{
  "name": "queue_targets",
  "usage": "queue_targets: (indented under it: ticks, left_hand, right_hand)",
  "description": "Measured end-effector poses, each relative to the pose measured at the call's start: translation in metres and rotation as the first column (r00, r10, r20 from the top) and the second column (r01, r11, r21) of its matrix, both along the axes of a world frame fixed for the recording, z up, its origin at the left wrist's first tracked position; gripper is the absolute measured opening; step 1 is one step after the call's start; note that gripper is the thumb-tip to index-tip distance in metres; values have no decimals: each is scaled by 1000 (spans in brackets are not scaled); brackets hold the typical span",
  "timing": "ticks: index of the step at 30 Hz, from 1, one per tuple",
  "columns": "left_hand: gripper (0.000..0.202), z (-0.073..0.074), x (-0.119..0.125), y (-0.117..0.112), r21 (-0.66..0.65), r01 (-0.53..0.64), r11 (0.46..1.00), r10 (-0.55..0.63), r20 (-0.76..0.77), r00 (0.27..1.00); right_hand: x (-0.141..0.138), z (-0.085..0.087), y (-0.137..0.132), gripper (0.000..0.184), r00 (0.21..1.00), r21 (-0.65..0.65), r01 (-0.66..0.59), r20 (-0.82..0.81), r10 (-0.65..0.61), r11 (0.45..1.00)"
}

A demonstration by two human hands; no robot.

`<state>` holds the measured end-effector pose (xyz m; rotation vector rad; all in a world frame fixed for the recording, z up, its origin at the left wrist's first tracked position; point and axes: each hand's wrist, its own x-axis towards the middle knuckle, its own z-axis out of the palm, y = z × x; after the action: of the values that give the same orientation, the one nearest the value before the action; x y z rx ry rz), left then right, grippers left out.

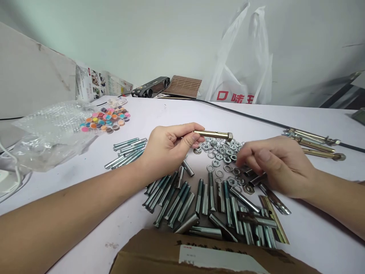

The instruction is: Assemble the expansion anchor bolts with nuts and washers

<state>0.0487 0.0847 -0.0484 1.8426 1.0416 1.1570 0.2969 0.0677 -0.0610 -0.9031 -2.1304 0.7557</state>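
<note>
My left hand [173, 146] pinches a gold-coloured expansion bolt [212, 134] by its left end, between thumb and fingers. The bolt lies level in the air, a hex nut at its right end, above a heap of washers and nuts [226, 150]. Low over the right side of this heap, my right hand [273, 165] is curled, fingers bent downward; anything inside it is hidden. Metal sleeves [258, 179] lie beneath and beside its fingers. Nearer to me are several silver bolts [168, 196] and slotted sleeves [242, 199], some overlapping.
A cardboard box [154, 251] stands at the near edge. Gold assembled bolts [316, 146] lie right, by a black cable [245, 114]. More silver bolts [127, 152] lie left, before coloured discs [108, 120] and bubble wrap [57, 121]. A white plastic bag [239, 72] hangs behind.
</note>
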Motion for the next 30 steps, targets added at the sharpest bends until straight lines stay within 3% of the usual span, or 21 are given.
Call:
queue_targets:
  ticks: [2,8,14,15,18,21,25,29,30]
  left_hand:
    - [26,0,0,0,11,-1,1000,1,-14,1000]
    - [25,0,0,0,16,-8,1000,9,-26,1000]
    - [24,-1,0,1,19,0,1000,1,-36,999]
    - [24,-1,0,0,19,3,1000,-3,-34,999]
    - [24,-1,1,0,17,-4,1000,4,-25,1000]
    - [24,-2,0,0,40,-1,999,3,-41,999]
    - [24,-1,0,-2,104,37,994,-27,-94,995]
    - [23,2,0,-6,193,77,978,-34,-214,976]
    - [22,2,0,-6,235,87,968,-27,-247,969]
  right_hand:
    - [-3,0,-1,25,998,-10,58,-39,-59,998]
    - [-11,-3,-2,23,992,42,98,82,-101,994]
    - [-14,-2,-3,55,977,50,209,41,-211,977]
    - [-14,-1,-3,50,974,95,212,61,-219,973]
    - [-13,1,-1,9,963,217,135,199,-179,967]
    - [-12,5,-1,10,958,228,161,199,-208,960]
    - [-15,9,-5,42,958,159,254,91,-271,954]
    - [-20,12,-10,16,950,261,240,134,-281,935]
    - [-21,13,-11,18,946,271,245,143,-291,931]
